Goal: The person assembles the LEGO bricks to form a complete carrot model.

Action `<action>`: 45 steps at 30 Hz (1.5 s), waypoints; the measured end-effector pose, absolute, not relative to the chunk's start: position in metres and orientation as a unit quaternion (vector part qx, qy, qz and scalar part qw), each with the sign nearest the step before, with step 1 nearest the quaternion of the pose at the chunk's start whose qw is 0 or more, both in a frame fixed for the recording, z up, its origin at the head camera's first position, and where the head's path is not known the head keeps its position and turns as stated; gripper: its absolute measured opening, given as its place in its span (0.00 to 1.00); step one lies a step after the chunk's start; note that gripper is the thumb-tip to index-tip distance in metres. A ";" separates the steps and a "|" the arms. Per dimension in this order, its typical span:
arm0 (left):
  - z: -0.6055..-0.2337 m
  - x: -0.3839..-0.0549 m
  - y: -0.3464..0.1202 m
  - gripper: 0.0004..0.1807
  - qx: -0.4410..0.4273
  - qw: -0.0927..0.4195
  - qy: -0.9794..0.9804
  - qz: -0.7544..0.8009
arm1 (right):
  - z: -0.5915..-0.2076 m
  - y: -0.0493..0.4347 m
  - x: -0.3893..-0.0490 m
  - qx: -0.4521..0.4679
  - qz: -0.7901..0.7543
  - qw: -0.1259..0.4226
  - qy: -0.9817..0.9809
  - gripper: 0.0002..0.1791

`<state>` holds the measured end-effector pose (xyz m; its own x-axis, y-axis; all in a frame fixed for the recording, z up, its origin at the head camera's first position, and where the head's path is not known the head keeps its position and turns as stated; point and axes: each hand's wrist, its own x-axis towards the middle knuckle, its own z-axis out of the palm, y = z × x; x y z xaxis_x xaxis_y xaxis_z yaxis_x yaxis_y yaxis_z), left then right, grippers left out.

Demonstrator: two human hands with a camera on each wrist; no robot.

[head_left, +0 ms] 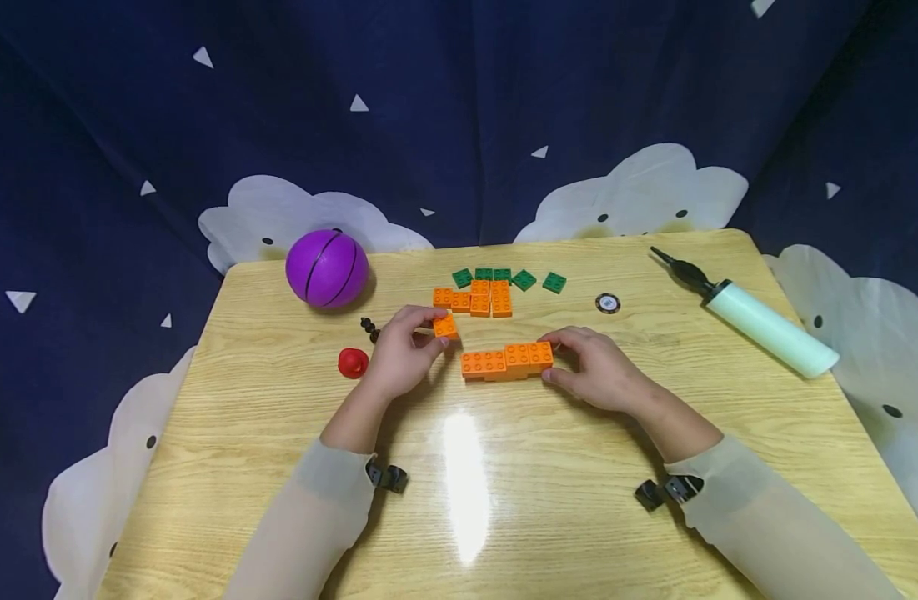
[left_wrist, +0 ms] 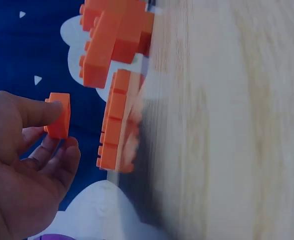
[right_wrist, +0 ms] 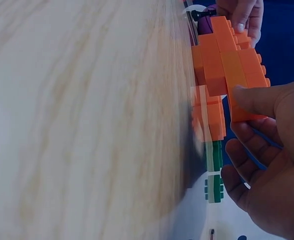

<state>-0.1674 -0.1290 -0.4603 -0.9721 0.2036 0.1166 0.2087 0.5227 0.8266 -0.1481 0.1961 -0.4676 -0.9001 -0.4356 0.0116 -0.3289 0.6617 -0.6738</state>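
Observation:
Between thumb and fingers, my left hand (head_left: 404,354) pinches a small square orange building block (head_left: 444,326), its studs facing up in the head view. My right hand (head_left: 597,367) grips the right end of a joined orange block assembly (head_left: 504,362), built in stepped layers. In the right wrist view the thumb lies on the side of this assembly (right_wrist: 221,65), with fingers behind it. The single block (left_wrist: 59,115) is apart from the assembly in the left wrist view. Loose orange blocks (head_left: 501,298) lie on the table just beyond both hands.
Several green blocks (head_left: 554,282) line the back. A purple ball (head_left: 327,268), a red toy (head_left: 353,362) and a small black beaded item (head_left: 369,327) lie on the left. To the right are a round chip (head_left: 608,303) and a hand pump (head_left: 770,327). Curtains hang behind the wooden table (head_left: 579,517).

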 end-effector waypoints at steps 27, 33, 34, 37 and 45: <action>-0.458 -0.152 -0.097 0.19 -0.245 -0.037 -0.865 -0.436 | -0.467 0.192 -0.147 -0.206 -0.351 0.075 0.910 0.26; -0.463 -0.151 -0.093 0.19 -0.244 -0.041 -0.871 -0.424 | -0.468 0.192 -0.148 -0.207 -0.350 0.074 0.910 0.26; -0.464 -0.151 -0.092 0.20 -0.243 -0.042 -0.871 -0.424 | -0.468 0.192 -0.148 -0.207 -0.350 0.074 0.910 0.26; -0.466 -0.151 -0.092 0.20 -0.242 -0.043 -0.871 -0.426 | -0.468 0.191 -0.148 -0.207 -0.350 0.073 0.911 0.25; -0.466 -0.152 -0.090 0.20 -0.238 -0.044 -0.870 -0.430 | -0.468 0.191 -0.148 -0.209 -0.344 0.066 0.913 0.26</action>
<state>-0.1516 -0.0904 -0.4663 -0.8832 0.4511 0.1282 0.3761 0.5180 0.7683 -0.1477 0.1912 -0.4679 -0.9038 -0.4272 0.0236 -0.3364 0.6755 -0.6562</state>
